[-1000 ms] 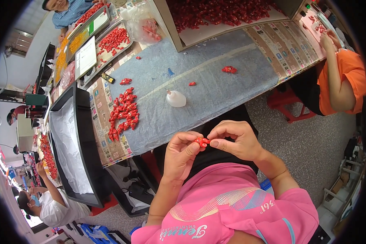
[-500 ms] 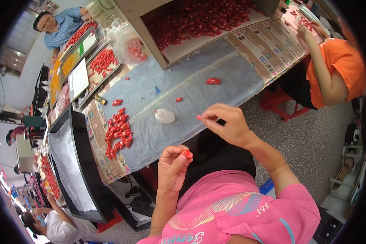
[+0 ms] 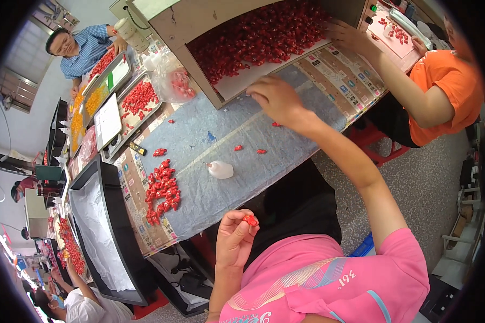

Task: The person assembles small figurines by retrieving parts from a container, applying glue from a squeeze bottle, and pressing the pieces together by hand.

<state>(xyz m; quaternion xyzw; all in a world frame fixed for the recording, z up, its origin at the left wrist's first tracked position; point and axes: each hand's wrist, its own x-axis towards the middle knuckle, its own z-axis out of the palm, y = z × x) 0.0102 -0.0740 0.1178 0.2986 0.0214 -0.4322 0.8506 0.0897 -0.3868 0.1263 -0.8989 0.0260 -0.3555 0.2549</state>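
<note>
- The left hand [image 3: 236, 237] is raised in front of the pink shirt [image 3: 312, 285], thumb and fingertips pinched together on a small red piece [image 3: 249, 219]; half a second ago it held the same piece in much the same place, just off the near edge of the table.
- The right hand [image 3: 275, 97] has travelled far: a second ago it met the left hand at the red piece, half a second ago it hung above the table edge with a tiny red bit between its fingertips, and now the arm is stretched out across the blue table cover [image 3: 221, 145].
- It rests palm down, fingers curled loosely together, touching the front lip of the big open box [image 3: 221, 91] of red pieces. Whether anything is clamped under them I cannot tell.
- Two loose red pieces [image 3: 248, 149] lie on the cover between the outstretched arm and the white squeeze bottle [image 3: 220, 169], which lies on its side.
- A heap of red pieces [image 3: 161, 191] lies left of the bottle, beside the black tray [image 3: 105, 226] lined in white.
- A person in orange [image 3: 442, 81] reaches an arm to the box from the right.
</note>
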